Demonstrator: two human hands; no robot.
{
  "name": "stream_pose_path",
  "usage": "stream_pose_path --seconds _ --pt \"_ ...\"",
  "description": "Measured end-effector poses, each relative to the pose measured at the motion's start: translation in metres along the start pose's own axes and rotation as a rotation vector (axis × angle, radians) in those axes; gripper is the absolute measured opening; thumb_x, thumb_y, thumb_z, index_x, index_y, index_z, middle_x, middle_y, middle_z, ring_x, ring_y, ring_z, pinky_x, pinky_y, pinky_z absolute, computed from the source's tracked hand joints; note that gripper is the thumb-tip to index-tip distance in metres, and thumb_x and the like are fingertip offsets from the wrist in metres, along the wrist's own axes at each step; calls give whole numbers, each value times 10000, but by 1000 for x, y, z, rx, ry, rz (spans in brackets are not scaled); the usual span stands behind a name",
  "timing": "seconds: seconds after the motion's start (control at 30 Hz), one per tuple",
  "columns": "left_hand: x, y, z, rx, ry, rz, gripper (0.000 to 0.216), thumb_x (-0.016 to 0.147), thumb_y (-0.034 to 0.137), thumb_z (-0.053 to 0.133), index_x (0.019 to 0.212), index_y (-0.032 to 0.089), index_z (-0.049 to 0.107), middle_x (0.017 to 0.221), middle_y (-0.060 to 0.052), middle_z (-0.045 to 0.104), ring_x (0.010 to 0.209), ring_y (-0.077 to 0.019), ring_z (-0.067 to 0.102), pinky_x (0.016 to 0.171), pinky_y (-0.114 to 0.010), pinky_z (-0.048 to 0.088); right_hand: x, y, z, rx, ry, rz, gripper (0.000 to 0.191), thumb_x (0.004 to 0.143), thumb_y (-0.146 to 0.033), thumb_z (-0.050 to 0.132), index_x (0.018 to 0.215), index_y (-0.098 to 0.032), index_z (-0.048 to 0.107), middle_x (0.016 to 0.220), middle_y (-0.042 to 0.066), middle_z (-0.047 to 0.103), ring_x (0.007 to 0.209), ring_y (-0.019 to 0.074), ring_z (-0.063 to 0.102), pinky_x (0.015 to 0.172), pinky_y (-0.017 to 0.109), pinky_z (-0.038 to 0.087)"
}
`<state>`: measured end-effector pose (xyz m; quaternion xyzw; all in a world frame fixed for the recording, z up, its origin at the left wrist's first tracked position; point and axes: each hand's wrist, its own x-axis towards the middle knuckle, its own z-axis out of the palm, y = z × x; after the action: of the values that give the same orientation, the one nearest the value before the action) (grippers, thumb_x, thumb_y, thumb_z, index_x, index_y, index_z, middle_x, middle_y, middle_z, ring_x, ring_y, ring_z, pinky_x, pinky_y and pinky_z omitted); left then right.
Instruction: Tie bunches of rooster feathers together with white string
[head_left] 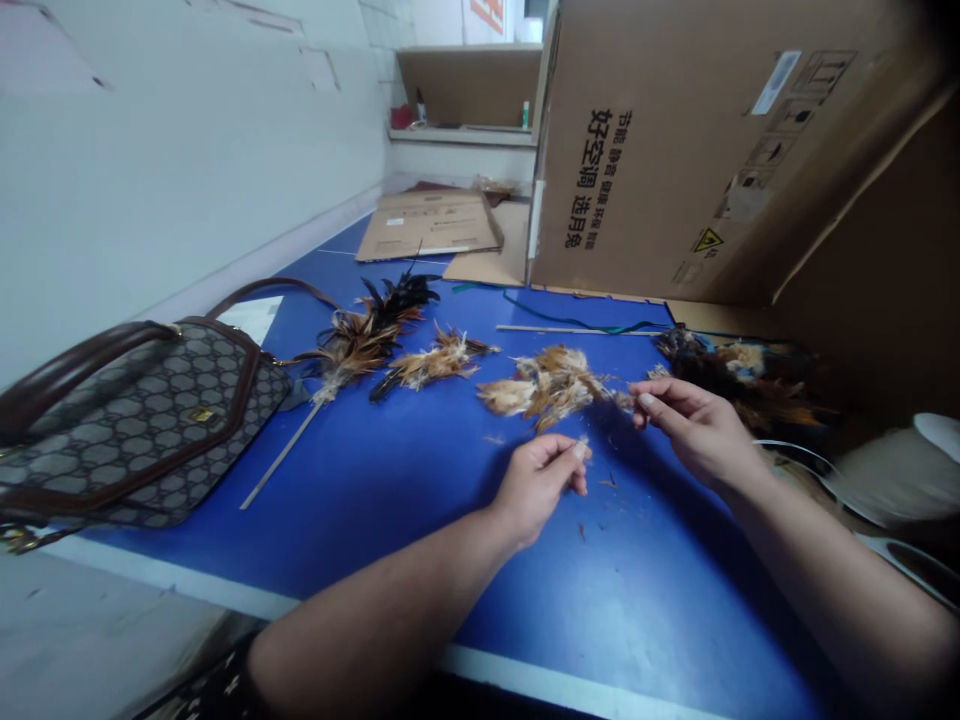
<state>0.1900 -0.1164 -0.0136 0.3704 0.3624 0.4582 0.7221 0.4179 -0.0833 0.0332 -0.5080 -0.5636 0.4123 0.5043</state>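
Observation:
My left hand (pixel 536 485) is closed in a pinch over the blue table, with a small pale tuft (pixel 583 450) at its fingertips; it looks like feather fluff. To its right, my right hand (pixel 694 425) pinches a thin brownish feather (pixel 621 400), partly hidden by thumb and finger. Just beyond both hands lies a loose pile of tan feathers (pixel 555 380). Left of that pile is a smaller feather bunch (pixel 439 362). Farther left, dark and brown feathers (pixel 375 330) are fixed to a thin stick (pixel 281 453).
A patterned handbag (pixel 165 420) stands at the left. A large cardboard box (pixel 660 150) rises behind the table (pixel 360 520), with flat cardboard (pixel 427 220) beside it. Another stick (pixel 570 329), a green ribbon (pixel 517 298), dark feathers (pixel 772 385) and a white spool (pixel 885 470) lie farther right.

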Motion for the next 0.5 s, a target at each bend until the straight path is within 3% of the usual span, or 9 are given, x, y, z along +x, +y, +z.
stream_pose_path --seconds 0.07,0.17,0.23,0.33,0.4,0.5 --pt "0 0 -1 3 3 9 432 816 535 851 862 132 703 684 -4 634 591 -105 571 652 -268 432 -11 -2 -7 -61 -45 -9 364 867 -563 841 1012 -230 812 900 65 775 749 188 682 735 336 575" --pt "1 -1 -1 11 -1 9 418 830 526 840 868 133 704 683 -2 631 591 -104 567 659 -270 436 -19 2 -28 -313 -148 65 403 933 -613 736 1003 -223 811 782 70 766 662 210 683 641 338 553" --pt "0 -2 -1 19 -8 2 411 835 522 836 867 134 705 688 -3 632 595 -106 569 661 -272 439 -16 11 -46 -578 -77 42 418 957 -619 680 1000 -223 807 746 75 758 619 223 683 605 344 539" --pt "0 -4 -1 24 -10 -2 413 825 525 842 859 139 701 700 -1 632 608 -110 576 673 -277 448 -4 30 -69 -920 85 -133 332 968 -497 634 1078 -231 801 1094 129 795 741 243 738 721 378 595" --pt "0 -4 -1 30 -7 -3 407 824 520 843 869 140 704 703 3 630 609 -109 575 680 -280 450 5 44 -79 -1098 88 -161 340 932 -433 655 1155 -221 801 1271 152 747 795 254 754 777 402 623" --pt "1 -4 -2 35 -4 3 395 829 510 839 875 141 705 700 6 624 609 -110 574 677 -280 443 14 60 -88 -1269 29 -147 352 954 -374 625 1212 -212 802 1327 150 724 937 288 771 859 421 639"
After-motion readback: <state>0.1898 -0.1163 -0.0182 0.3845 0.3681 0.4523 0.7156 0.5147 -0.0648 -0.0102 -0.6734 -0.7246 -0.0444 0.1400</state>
